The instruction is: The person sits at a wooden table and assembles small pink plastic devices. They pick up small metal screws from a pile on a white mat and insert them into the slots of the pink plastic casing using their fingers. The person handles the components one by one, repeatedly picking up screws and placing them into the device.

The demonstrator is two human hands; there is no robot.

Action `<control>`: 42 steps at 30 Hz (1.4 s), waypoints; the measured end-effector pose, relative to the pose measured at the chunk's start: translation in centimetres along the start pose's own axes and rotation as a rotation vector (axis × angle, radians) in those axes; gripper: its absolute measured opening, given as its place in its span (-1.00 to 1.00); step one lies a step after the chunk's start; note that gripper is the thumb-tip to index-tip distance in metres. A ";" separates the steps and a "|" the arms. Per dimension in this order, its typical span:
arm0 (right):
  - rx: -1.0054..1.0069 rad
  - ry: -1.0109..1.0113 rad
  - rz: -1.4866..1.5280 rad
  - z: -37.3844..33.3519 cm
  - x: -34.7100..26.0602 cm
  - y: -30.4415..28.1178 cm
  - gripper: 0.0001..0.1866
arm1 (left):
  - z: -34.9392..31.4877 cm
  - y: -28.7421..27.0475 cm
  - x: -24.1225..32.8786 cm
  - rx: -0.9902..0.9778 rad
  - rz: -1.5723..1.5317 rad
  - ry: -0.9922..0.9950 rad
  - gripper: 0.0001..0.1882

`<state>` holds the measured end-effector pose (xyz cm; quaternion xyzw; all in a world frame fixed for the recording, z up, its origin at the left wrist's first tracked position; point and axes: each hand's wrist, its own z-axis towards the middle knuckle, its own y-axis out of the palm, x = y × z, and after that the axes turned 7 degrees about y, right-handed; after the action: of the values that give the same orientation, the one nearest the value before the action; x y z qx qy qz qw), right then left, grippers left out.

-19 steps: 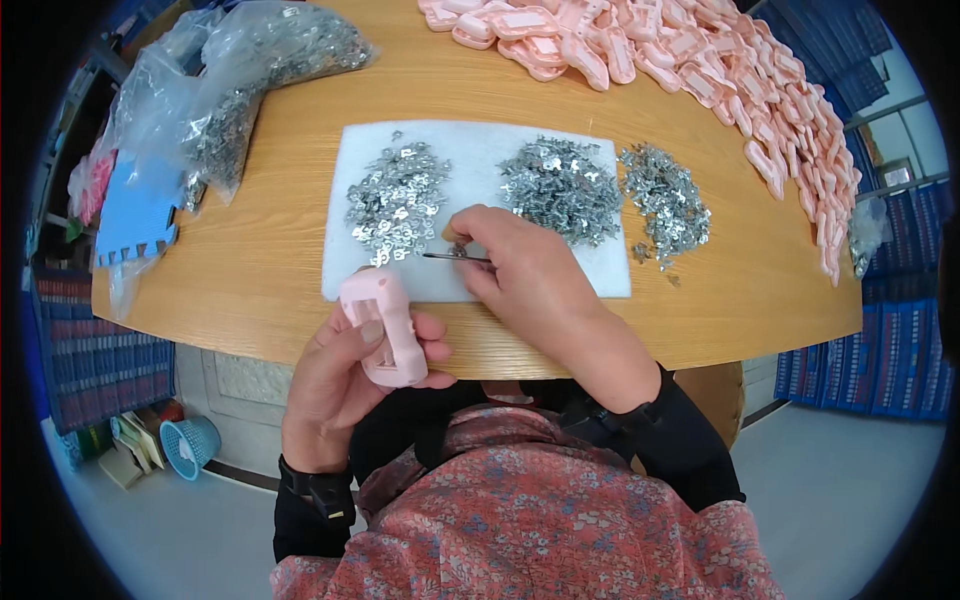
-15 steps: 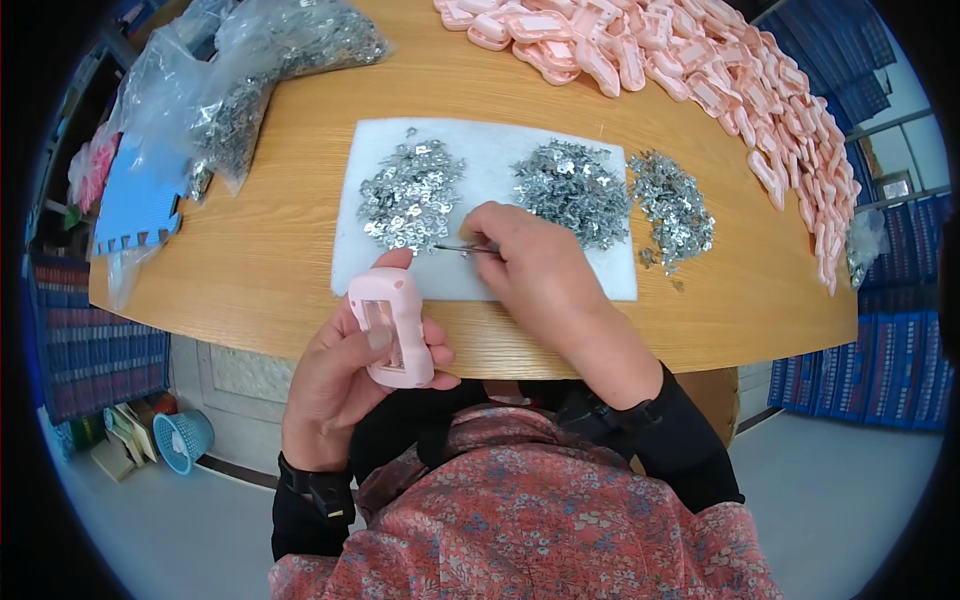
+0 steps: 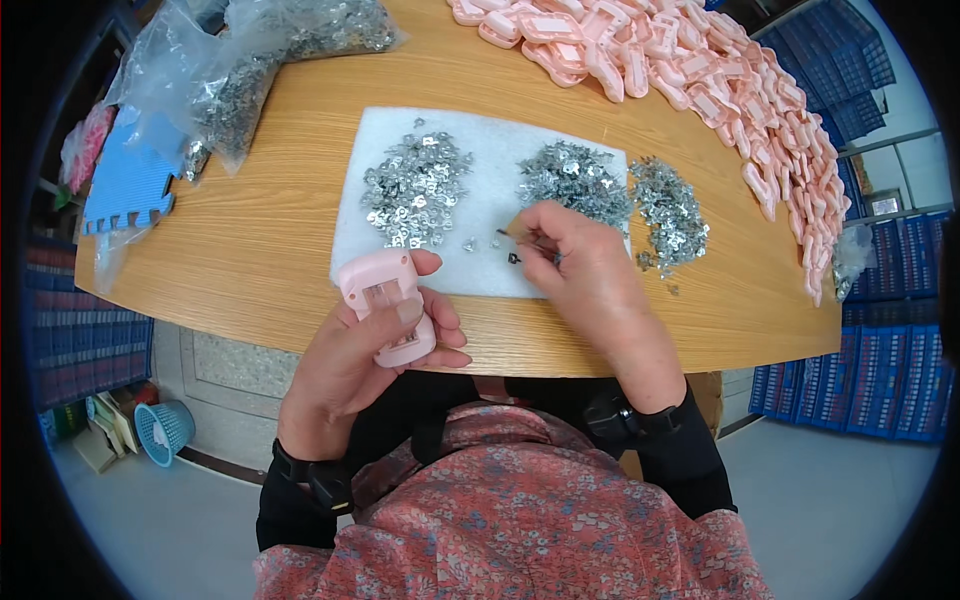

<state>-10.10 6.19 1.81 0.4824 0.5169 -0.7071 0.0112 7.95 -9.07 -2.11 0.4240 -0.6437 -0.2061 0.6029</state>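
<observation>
Head view: left hand (image 3: 345, 360) curls around pink casing (image 3: 376, 272); right hand (image 3: 592, 262), fingertips pinched, holds dark tool (image 3: 543, 246).

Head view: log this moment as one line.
left hand: holds pink casing, thumb across it | right hand: pinches slim tool over white mat | on mat: two piles of small metal parts

Two hands (image 3: 345, 365) (image 3: 592, 268), three metal piles (image 3: 418, 188) (image 3: 572, 178) (image 3: 670, 215)

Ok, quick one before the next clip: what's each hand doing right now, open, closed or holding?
Left hand: closed on a pink plastic shell.
Right hand: closed, pinching a slim dark tool; anything at its tip is unclear.
</observation>
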 end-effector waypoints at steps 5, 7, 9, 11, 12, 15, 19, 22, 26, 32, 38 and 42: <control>-0.040 -0.126 -0.135 0.0 0.7 0.9 -0.81 | 0.3 0.6 -0.1 0.041 0.051 0.017 -0.55; -0.026 -0.119 -0.148 0.1 0.5 0.8 -0.82 | 0.3 0.9 -0.2 0.055 0.048 0.016 -0.55; -0.022 -0.048 -0.077 0.0 -0.1 0.5 -0.84 | 0.4 1.2 -0.4 0.058 0.039 0.013 -0.55; -0.022 0.086 0.078 -0.3 -0.9 0.1 -0.87 | 0.9 1.9 -0.4 0.065 0.067 -0.017 -0.54; -0.020 0.111 0.247 -0.5 -0.6 0.2 -0.87 | 1.1 2.3 -0.4 0.070 0.081 -0.032 -0.53; -0.038 0.186 0.703 -1.1 0.0 0.0 -0.87 | 2.1 4.1 -1.0 0.094 0.118 -0.024 -0.50; -0.105 0.235 1.038 -2.2 -0.3 0.0 -0.84 | 3.6 4.8 -2.5 0.045 0.123 0.073 -0.51; -0.058 0.185 0.994 -2.7 0.4 0.0 -0.84 | 4.0 5.1 -3.1 -0.001 0.220 0.113 -0.52; -0.144 0.208 0.772 -3.2 1.1 -1.5 -0.84 | 4.0 4.9 -3.6 -0.066 0.449 0.120 -0.52; -0.100 0.202 0.848 -4.1 1.8 -2.6 -0.77 | 3.7 6.3 -3.1 -0.091 0.187 -0.130 -0.51; 0.043 0.004 0.701 -4.2 2.0 -1.7 -0.81 | 4.0 6.6 -3.8 -0.106 -0.081 -0.298 -0.30; 0.082 -0.031 0.494 -4.4 1.7 -1.9 -0.82 | 4.1 6.2 -4.6 -0.084 -0.122 -0.316 -0.25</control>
<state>-8.97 11.16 2.01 0.5833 0.3540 -0.7105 0.1722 1.82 -2.97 -0.80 0.3992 -0.6943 -0.3331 0.4977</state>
